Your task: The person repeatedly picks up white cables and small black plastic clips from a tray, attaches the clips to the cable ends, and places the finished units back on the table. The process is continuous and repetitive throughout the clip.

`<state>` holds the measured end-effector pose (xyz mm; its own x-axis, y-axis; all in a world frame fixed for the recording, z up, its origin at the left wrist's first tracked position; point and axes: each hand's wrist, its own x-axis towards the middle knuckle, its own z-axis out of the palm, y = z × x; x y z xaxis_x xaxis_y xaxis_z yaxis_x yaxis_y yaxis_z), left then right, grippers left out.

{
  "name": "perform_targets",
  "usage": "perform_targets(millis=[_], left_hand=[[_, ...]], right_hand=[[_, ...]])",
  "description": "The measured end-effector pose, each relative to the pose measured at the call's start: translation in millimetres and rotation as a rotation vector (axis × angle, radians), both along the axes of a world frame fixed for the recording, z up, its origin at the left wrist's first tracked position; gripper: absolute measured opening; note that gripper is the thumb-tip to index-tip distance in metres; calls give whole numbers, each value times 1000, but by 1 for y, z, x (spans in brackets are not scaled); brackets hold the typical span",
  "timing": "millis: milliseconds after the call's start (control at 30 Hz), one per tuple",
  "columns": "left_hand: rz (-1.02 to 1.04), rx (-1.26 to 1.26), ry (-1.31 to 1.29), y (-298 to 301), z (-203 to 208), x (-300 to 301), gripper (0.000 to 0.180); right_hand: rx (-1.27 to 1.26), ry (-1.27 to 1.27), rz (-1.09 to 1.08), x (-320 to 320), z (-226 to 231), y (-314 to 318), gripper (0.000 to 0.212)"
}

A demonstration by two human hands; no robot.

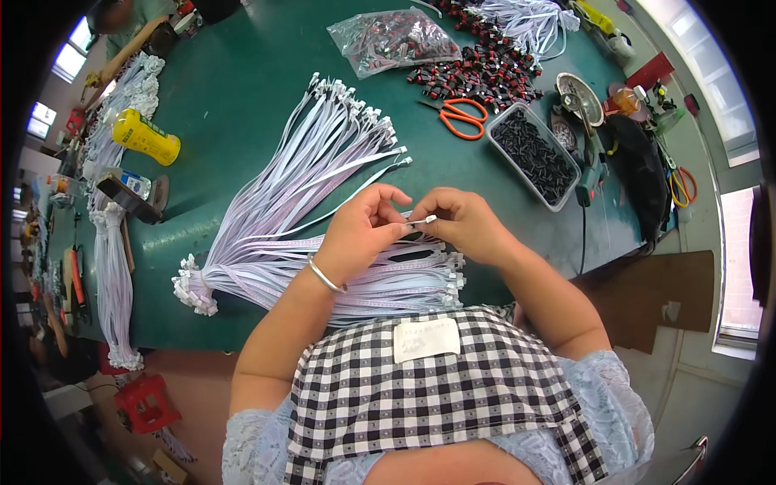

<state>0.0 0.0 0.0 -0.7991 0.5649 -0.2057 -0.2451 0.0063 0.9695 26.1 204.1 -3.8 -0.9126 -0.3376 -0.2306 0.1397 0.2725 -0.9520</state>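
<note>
Flat white cables (279, 194) fan out over a smooth green surface (242, 48).
Bunched at left, the glossy strips spread away and to the right, each tipped with a blocky end. Farther right, a clear rectangular tub (491, 145) holds thin black tubes (533, 153). The left hand (364, 230) curls narrow, thumb near forefinger; whether it grips anything, I cannot tell. The right hand (469, 226) pinches a small white plug (430, 219). It lies at those fingertips, just right of the left hand, its long axis running nearly sideways, right end slightly away.
</note>
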Motion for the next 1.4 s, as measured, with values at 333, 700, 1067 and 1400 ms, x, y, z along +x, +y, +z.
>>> perform_targets(millis=[333,700,1067,1400], left_hand=[[218,-362,540,19,34,-41,16],[62,-661,1108,20,4,-47,22],[-157,-264,68,30,8,12,16],[-146,-120,-146,24,8,7,16]], right_hand=[[-237,-33,-150,25,-3,12,40],[167,203,-48,39,13,14,26],[-259,277,-470,28,-1,28,15],[1328,716,-335,-22,11,139,16]])
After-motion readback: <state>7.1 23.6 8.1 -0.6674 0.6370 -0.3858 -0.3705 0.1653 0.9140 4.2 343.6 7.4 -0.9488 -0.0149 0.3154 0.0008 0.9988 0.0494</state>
